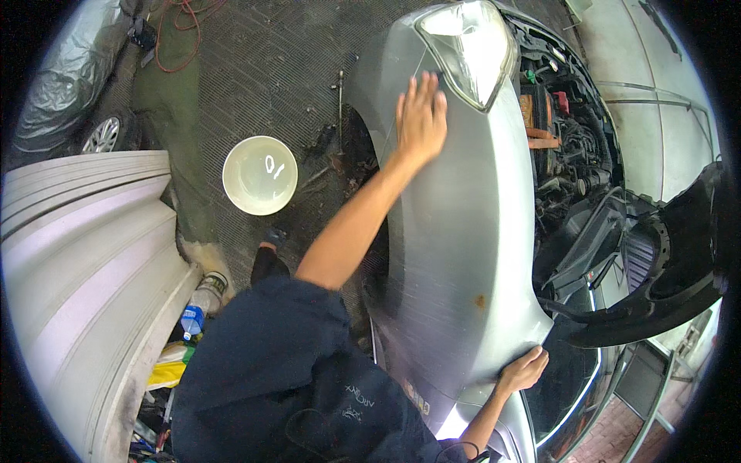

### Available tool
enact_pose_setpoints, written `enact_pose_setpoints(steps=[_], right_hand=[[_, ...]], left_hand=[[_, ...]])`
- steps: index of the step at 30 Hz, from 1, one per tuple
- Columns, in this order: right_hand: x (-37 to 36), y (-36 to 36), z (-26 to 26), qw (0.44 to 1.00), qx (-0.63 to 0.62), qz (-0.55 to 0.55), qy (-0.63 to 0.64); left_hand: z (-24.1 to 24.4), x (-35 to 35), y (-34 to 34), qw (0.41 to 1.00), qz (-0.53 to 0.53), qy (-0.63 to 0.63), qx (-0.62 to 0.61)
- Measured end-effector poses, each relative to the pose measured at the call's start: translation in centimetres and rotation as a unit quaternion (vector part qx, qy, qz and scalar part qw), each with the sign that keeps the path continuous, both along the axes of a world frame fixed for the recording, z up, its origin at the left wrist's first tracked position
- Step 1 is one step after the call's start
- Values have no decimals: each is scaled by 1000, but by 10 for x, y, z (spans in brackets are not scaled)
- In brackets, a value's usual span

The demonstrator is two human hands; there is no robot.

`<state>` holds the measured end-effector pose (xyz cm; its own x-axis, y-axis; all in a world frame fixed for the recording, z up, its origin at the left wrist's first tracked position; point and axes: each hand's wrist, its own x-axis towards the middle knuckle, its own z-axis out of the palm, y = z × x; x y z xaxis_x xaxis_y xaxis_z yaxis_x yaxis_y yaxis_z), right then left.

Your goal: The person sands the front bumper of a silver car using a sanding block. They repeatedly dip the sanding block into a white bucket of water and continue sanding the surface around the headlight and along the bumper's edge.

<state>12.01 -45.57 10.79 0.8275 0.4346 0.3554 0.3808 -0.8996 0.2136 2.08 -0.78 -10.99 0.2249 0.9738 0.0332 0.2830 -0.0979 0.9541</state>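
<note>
My left hand [421,118] lies palm down on the silver front fender [451,220] of a car, just behind the headlight [474,49]. A small dark edge shows by its fingertips; whether the hand presses something against the panel cannot be told. Near the windshield's base, my right hand [524,369] rests with bent fingers over the fender's rear upper edge. The fender has a dull, scuffed surface with a brownish spot. A round, pale basin [260,175] of liquid stands on the floor to the left.
The raised black hood [654,307] is at right, beside the exposed engine bay [567,139]. A corrugated metal panel [87,249] stands at left, near plastic bottles [202,304]. A red hose [197,40] and a metal bar [340,110] lie on the textured floor [266,69].
</note>
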Motion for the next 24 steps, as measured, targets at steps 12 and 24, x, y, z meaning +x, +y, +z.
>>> enact_pose_setpoints(steps=[12, 24], right_hand=[[1, -1, 0, 1000, -2, -22, -3], [4, 3, -1, 1000, 8, -11, -18]], left_hand=[[26, -34, 55, 975, 25, -61, -211], [-4, -15, 10, 997, -16, -68, 39]])
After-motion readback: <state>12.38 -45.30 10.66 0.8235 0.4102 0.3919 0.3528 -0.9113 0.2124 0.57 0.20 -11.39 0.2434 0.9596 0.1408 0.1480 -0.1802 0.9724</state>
